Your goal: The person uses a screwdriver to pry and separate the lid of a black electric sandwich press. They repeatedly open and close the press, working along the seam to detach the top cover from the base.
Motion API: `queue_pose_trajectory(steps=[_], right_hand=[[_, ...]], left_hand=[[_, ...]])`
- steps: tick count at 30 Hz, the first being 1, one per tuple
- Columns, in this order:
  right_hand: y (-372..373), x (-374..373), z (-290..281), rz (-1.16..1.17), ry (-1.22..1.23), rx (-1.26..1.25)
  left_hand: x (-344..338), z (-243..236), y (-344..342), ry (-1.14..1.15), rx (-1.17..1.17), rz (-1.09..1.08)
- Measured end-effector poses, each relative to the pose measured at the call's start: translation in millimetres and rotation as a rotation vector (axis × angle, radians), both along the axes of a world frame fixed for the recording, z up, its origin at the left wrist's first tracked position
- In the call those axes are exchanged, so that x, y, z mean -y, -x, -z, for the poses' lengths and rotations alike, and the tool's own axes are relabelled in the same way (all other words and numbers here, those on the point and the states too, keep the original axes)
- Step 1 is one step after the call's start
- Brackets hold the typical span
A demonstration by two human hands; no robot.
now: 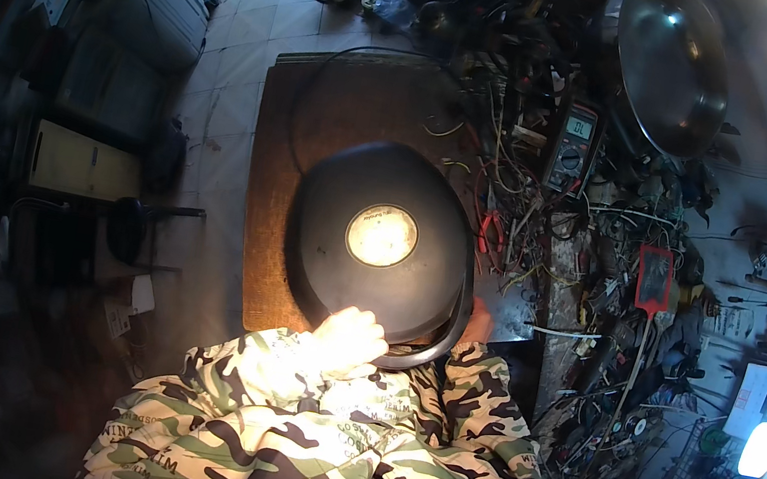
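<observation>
A large round black dome-shaped appliance (319,259) with a pale round label (382,236) at its centre lies in front of me on a brown wooden board. Along its near right side a black curved rim (430,354) stands a little apart from the dome. My left hand (349,343), washed out by bright light, is closed at the near edge of the dome; what its fingers hold is hidden. My right hand (479,322) is beside the right side of the rim, mostly in shadow, with its fingers mostly hidden.
The brown board (262,250) carries the appliance, with a black cable (296,108) looping beyond it. Rightward are red-handled pliers (491,232), a multimeter (573,150), tangled wires, a red paddle-shaped tool (653,280) and a large metal bowl (674,70). Tiled floor (227,112) lies leftward.
</observation>
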State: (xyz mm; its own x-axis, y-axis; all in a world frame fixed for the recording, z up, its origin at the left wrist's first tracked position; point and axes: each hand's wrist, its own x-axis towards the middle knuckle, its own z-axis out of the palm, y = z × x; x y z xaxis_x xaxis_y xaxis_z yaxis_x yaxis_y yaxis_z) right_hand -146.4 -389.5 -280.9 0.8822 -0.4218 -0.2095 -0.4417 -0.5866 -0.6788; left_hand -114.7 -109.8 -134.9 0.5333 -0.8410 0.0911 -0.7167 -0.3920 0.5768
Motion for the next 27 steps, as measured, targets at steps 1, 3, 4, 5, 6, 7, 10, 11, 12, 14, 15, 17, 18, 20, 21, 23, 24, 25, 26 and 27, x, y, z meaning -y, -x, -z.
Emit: queue_pose_trajectory(steps=[1,3,4,5,6,7,10,11,12,14,15,17,18,20,21,23,24,25,26,27], right_hand=[[0.2,0.4,-5.7,-0.044,0.044,0.052],[13.1,13.2,14.3,-0.112,0.069,-0.007],[10.3,9.8,8.1,-0.101,0.044,-0.04],[10.3,12.5,-2.8,-0.23,0.17,-0.05],[-5.3,2.1,-33.3,-0.386,0.277,-0.037],[-5.5,0.7,-37.4,-0.335,0.286,-0.007],[-22.3,-13.8,-51.9,-0.164,0.288,0.184],[-33.5,-21.2,-69.0,-0.213,0.263,0.304],[-52.2,-32.7,-100.9,-0.269,0.231,0.428],[-78.4,-53.0,-142.6,-0.37,0.003,0.614],[-90.7,-67.6,-159.2,-0.436,-0.256,0.537],[-117.6,-88.4,-186.1,-0.598,-0.519,0.354],[-131.7,-94.2,-191.0,-0.671,-0.575,0.288],[-160.0,-110.5,-198.8,-0.811,-0.684,0.247],[-174.2,-115.2,-208.8,-0.836,-0.679,0.201],[-201.7,-126.5,-219.8,-0.834,-0.731,0.169],[-215.9,-131.1,-225.7,-0.839,-0.718,0.155],[-226.1,-129.0,-231.2,-0.823,-0.685,0.138],[-234.0,-129.1,-225.8,-0.76,-0.682,0.186],[-244.3,-130.8,-226.5,-0.791,-0.621,0.181]], left_hand=[[-1.7,-12.3,-4.9,0.005,-0.033,-0.003],[-7.8,-37.7,-18.0,0.24,-0.018,-0.109],[-9.8,-52.7,-28.1,0.359,-0.025,-0.179],[-12.0,-67.0,-38.9,0.478,-0.032,-0.245],[-18.6,-86.1,-48.1,0.482,0.003,-0.33],[-20.7,-102.1,-62.3,0.506,0.021,-0.373],[-36.8,-130.7,-97.9,0.427,-0.079,-0.516],[-43.3,-135.2,-108.5,0.435,-0.138,-0.556],[-50.2,-140.6,-117.4,0.461,-0.231,-0.622],[-52.0,-155.9,-143.3,0.504,-0.357,-0.632],[-63.4,-150.7,-159.0,0.533,-0.373,-0.607],[-73.0,-150.8,-188.0,0.588,-0.462,-0.584],[-65.8,-160.1,-195.3,0.627,-0.497,-0.604],[-76.7,-163.9,-210.5,0.575,-0.578,-0.563],[-82.4,-162.4,-216.8,0.56,-0.631,-0.541],[-85.3,-166.4,-221.7,0.562,-0.643,-0.553],[-87.6,-168.7,-223.6,0.558,-0.662,-0.556],[-83.2,-167.1,-228.5,0.564,-0.695,-0.533],[-77.1,-165.6,-231.7,0.576,-0.702,-0.52],[-79.1,-164.8,-232.5,0.58,-0.703,-0.527]])
